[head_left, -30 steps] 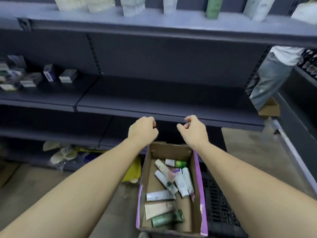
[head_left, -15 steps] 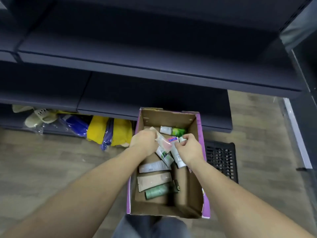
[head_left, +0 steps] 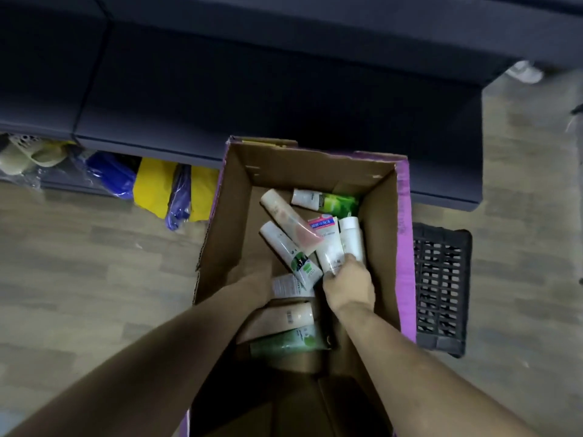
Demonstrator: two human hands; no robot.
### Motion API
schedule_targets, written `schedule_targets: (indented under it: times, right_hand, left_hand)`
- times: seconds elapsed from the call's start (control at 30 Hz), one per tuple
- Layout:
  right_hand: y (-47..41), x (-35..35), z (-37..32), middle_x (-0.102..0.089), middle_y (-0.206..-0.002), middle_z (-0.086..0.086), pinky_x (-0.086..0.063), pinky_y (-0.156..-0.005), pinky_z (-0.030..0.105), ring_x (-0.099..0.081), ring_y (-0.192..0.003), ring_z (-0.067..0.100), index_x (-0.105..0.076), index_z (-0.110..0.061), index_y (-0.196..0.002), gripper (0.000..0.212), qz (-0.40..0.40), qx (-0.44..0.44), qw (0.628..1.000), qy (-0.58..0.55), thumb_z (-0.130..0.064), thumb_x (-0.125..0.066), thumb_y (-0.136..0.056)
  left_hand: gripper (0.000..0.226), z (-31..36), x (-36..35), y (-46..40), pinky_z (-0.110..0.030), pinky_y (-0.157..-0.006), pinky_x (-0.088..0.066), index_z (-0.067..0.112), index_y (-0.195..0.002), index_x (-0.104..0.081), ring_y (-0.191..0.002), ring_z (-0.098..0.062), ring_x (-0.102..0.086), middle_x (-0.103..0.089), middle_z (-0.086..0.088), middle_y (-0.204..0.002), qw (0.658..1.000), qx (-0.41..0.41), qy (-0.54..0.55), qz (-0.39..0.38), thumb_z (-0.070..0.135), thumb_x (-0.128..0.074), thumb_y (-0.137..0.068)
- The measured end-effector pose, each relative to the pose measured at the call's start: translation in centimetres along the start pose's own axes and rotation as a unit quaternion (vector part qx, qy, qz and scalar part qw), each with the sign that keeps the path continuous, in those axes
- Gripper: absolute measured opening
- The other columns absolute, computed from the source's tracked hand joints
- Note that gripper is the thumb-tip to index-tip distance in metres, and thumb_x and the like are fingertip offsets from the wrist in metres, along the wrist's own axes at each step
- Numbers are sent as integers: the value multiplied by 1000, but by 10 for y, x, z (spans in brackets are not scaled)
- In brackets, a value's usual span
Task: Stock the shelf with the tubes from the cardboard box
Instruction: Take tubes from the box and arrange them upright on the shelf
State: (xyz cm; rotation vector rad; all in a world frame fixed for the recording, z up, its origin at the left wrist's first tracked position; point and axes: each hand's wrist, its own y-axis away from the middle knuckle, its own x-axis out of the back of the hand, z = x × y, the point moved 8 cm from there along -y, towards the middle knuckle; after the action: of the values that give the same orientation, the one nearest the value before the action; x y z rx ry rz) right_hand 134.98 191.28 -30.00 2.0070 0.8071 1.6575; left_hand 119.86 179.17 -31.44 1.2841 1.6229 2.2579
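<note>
The open cardboard box [head_left: 318,164] with purple outer sides sits below me on the floor, holding several tubes. My right hand [head_left: 348,287] is inside it, fingers curled around the lower end of a white tube with a red label [head_left: 328,244]. A pink-white tube [head_left: 288,220] and a white-green tube [head_left: 288,250] lie crossed beside it. My left hand [head_left: 254,287] reaches in on the left, blurred, touching a white tube [head_left: 288,286]; its grip is unclear. A beige tube [head_left: 293,313] and a green tube [head_left: 285,340] lie nearer me. The dark shelf [head_left: 252,89] stands behind the box.
A black plastic crate [head_left: 441,288] lies right of the box on the wood-look floor. Yellow and blue bags [head_left: 151,184] and pale sandals [head_left: 25,152] are tucked under the shelf's bottom board at the left.
My view has tilted down from the shelves to the box. Both hands dropped from in front of the shelf into the box, and the right hand closed on the white tube.
</note>
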Motion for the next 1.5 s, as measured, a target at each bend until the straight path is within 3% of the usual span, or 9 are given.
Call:
schedule_targets:
  times: [0.2,0.5,0.7,0.77,0.87,1.0,1.2,1.4,1.5]
  right_hand:
    - [-28,-16,-8,-54,-125,8,-46,-68,28,-65,-103,25,-53,-8,-125,38,17,33,987,159,-31,-58,-94]
    - [-23,-45,-1,-66,-119,8,-48,-76,31,-66,-108,27,-35,-6,-128,44,-22,-16,993,112,-20,-58,-93]
    - [-1,-22,8,-66,-122,9,-50,-87,30,-64,-114,27,-49,-10,-123,51,-80,-63,992,70,-35,-70,-83]
    - [12,-15,9,-67,-121,9,-51,-86,29,-65,-112,26,-56,-11,-119,46,-85,-65,993,58,-33,-68,-81]
    - [34,3,4,-67,-117,9,-51,-82,29,-66,-108,27,-56,-13,-118,45,-84,-69,994,9,-32,-69,-80]
    - [61,33,-13,-68,-114,8,-51,-78,29,-66,-104,29,-56,-14,-120,53,-68,-44,996,-40,-36,-73,-76]
    - [101,91,-34,-69,-112,6,-52,-77,32,-65,-103,29,-54,-15,-113,46,6,-2,997,-72,-37,-70,-76]
    - [139,136,-42,-69,-110,4,-53,-76,33,-66,-98,25,-54,-16,-114,45,61,36,992,-105,-36,-72,-78]
    - [158,153,-49,-67,-110,2,-54,-75,34,-64,-96,21,-51,-18,-118,48,82,65,987,-124,-37,-73,-79]
  left_hand:
    - [35,9,-33,-18,-35,-99,-40,19,-132,-49,-129,-25,-46,-48,-7,-139,999,-1,-44,3,19,-53,-97]
    - [69,9,-45,0,-25,-76,-45,7,-138,-46,-119,-22,-58,-55,-9,-133,987,75,53,-131,37,-74,-82]
    - [13,-1,-25,20,-23,-51,-49,6,-93,-59,-83,-22,-69,-67,-7,-89,982,55,82,-159,17,-61,-87]
    - [17,-1,-12,31,-22,-54,-49,7,-88,-59,-83,-23,-69,-69,-7,-91,984,47,92,-148,23,-59,-89]
    - [46,3,14,47,-30,-91,-46,4,-125,-59,-118,-31,-58,-61,-14,-128,985,33,135,-103,39,-50,-96]
    - [42,21,53,73,-40,-106,-38,-1,-140,-41,-129,-41,-44,-42,-25,-142,983,-26,174,-45,19,-32,-104]
    - [45,27,83,88,-35,-92,-45,-1,-134,-42,-115,-38,-52,-48,-24,-130,976,-56,212,-7,23,-40,-95]
    - [11,30,125,139,-21,-57,-42,15,-81,-61,-80,-20,-62,-64,-1,-81,948,-111,286,83,23,-68,-77]
    - [22,26,139,164,-21,-58,-42,17,-87,-63,-81,-14,-59,-63,5,-87,928,-123,326,131,24,-78,-72]
